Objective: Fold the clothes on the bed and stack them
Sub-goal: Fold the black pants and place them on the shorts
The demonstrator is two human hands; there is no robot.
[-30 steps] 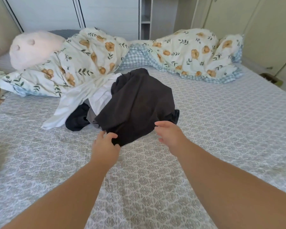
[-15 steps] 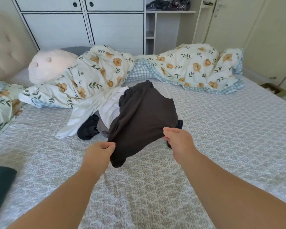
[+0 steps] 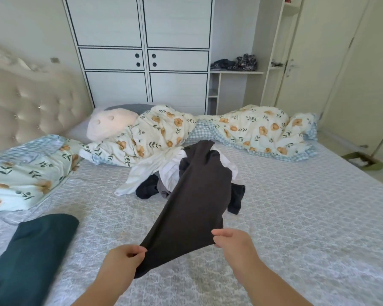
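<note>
Centrally, a dark garment (image 3: 192, 208) stretches from the clothes pile (image 3: 164, 175) toward the lower frame, its near edge pinched by the left hand (image 3: 125, 260) and right hand (image 3: 234, 244); a folded teal item (image 3: 31, 255) lies lower left on the bed (image 3: 307, 217).

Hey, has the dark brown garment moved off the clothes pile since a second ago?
Yes. Both hands, left hand and right hand, have pulled the dark brown garment toward the person, stretching it away from the white shirt in the pile.

We see a clothes pile (image 3: 164, 180) mid-bed (image 3: 307, 217), a folded garment (image 3: 31, 257) near left, a duvet (image 3: 252, 131) behind.
</note>
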